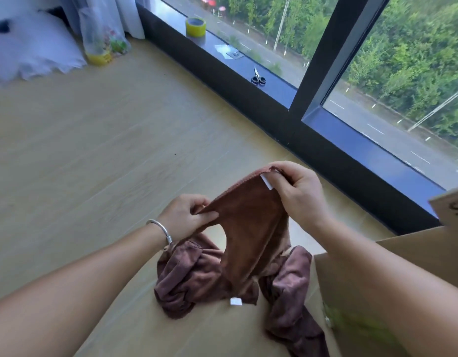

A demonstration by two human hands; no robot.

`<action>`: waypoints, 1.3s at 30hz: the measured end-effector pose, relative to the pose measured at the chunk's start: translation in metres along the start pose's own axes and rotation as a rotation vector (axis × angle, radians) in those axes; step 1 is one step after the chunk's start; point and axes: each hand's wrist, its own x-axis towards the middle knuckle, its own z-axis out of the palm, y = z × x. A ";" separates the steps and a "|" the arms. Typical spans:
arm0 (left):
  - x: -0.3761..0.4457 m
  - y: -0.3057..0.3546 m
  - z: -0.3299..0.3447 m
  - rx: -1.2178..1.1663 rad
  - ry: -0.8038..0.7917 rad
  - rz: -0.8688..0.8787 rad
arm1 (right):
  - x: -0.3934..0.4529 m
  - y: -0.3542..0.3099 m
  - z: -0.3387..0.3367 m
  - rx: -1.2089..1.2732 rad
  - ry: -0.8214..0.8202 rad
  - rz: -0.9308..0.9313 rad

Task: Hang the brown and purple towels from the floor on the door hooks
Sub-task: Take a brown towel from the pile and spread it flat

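I hold the brown towel [251, 228] up over the wooden floor, stretched by its top edge. My left hand [186, 217] pinches the edge's left end, and my right hand [297, 191] pinches the right corner beside a small white label. The purple towel [191, 276] lies crumpled on the floor under the brown one, spreading left and right of it, with a white tag at its near edge. No door or hooks are in view.
A cardboard box [377, 284] stands at the right, touching the purple towel. A dark window sill [274, 81] runs along the back with a tape roll [195, 27] and scissors [258, 76]. A white pillow [32, 52] and a plastic bag [101, 39] sit far left.
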 end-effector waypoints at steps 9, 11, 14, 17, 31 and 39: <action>-0.088 0.085 -0.098 0.130 0.169 -0.095 | 0.007 -0.170 -0.030 -0.078 -0.025 0.010; -0.108 0.103 -0.122 0.107 0.254 -0.108 | 0.009 -0.206 -0.029 -0.085 -0.043 0.011; -0.138 0.121 -0.152 0.094 0.421 -0.130 | 0.016 -0.255 -0.022 -0.074 -0.068 0.010; -0.172 0.132 -0.181 0.137 0.426 -0.134 | 0.021 -0.301 -0.009 -0.051 -0.150 -0.003; -0.354 0.129 -0.315 0.317 0.803 -0.457 | 0.001 -0.435 0.076 -0.063 -0.386 -0.086; -0.465 0.146 -0.331 0.374 1.203 -0.438 | -0.050 -0.447 0.119 0.064 -0.553 0.065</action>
